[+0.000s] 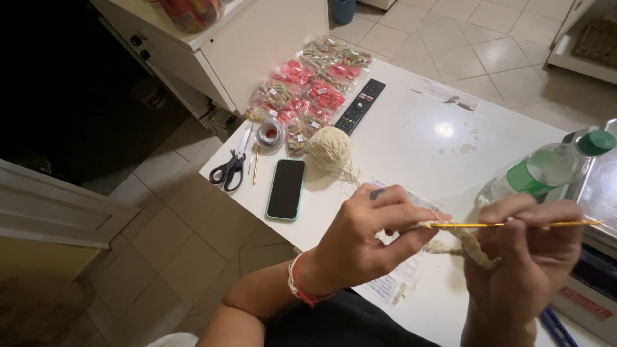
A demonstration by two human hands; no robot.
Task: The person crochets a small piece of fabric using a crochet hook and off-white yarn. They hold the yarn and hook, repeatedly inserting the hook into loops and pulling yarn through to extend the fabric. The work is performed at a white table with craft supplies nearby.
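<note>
Head view, only one view here.

My left hand [366, 234] sits at roughly 6 o'clock in frame, fingers curled, thumb and forefinger pinched on the near end of the crochet piece [466, 243] where it meets the hook. My right hand [527, 247] is at 4 o'clock, closed around the shank of the yellow crochet hook [514, 224], which lies nearly level, tip toward 9 o'clock. Both hands are held up off the white worktop [411, 135].

The piece is a short cream strip of stitches, hanging between the two hands. Handling call: very light, fully limp, no stiffness of its own, fuzzy so it grips skin well and won't slip. It stretches and distorts if pulled. Best hold is a light pinch right under the working loop, as the left hand has it. The hook looks thin, rigid and smooth, so it could slide; hold mid-shank, not by the tip.

The feed strand runs off toward the yarn ball [330, 148] at 11 o'clock of my left hand, well apart on the worktop. The ball is round and light, so it will likely roll if tugged.

Around it: phone [286, 189] face up just beside the ball at its 7 o'clock, scissors [228, 170] farther to 9 o'clock, a remote control [360, 106] at 1 o'clock of the ball, bagged pink and green bits [308, 90] behind. A plastic bottle [546, 170] with a green cap lies at 12 o'clock of my right hand.
</note>
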